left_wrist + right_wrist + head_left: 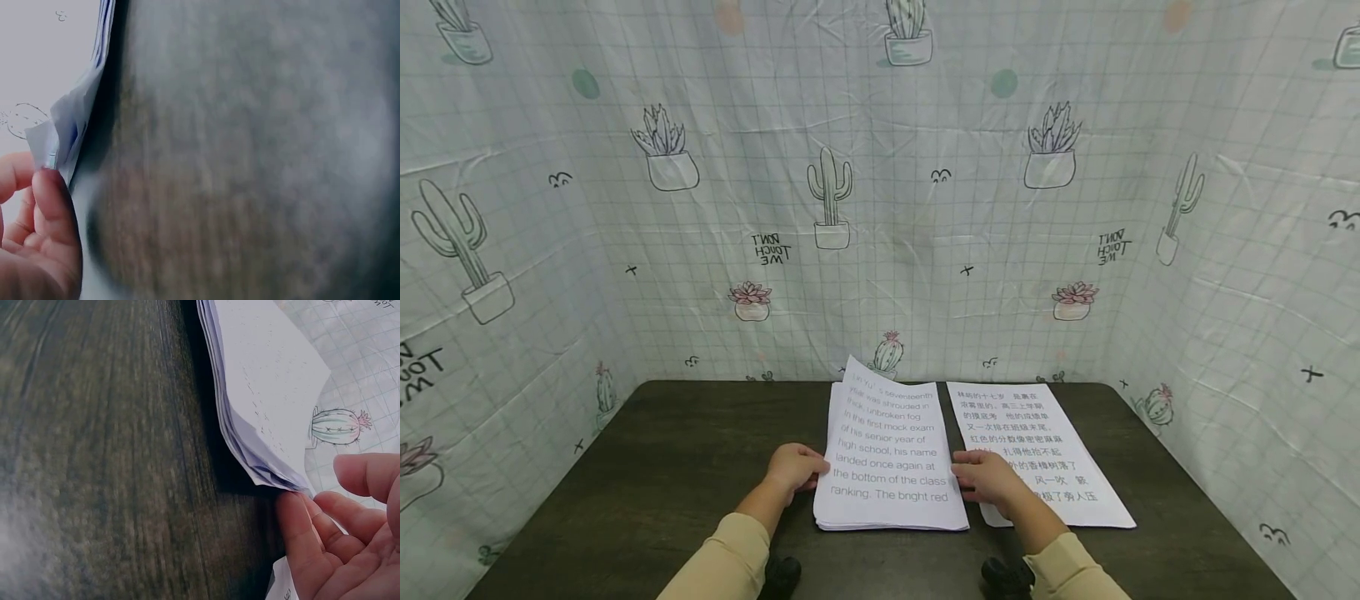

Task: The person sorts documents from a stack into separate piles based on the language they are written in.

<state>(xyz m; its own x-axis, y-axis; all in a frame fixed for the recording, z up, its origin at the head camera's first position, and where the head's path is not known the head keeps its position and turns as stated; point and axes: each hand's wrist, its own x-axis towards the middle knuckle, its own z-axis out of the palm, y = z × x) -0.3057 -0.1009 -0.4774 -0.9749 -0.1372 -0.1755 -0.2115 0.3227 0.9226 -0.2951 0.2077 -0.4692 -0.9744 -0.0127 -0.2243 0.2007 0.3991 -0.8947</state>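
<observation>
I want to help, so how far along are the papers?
Looks done: the Chinese-text paper lies apart, at right. In hand: the left hand pinches the English-text stack at one edge; the right hand touches the other. Remaining, probably: straightening its uneven edges.

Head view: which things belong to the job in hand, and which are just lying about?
Seemingly in the job:
English-printed stack, between the hands
Left hand, pinching its left edge
Right hand, fingers touching its right edge

Apparently just lying about or background:
Chinese-printed paper, right of the stack, gripped by neither hand
Dark table, underneath
Cactus-patterned cloth, behind
</observation>
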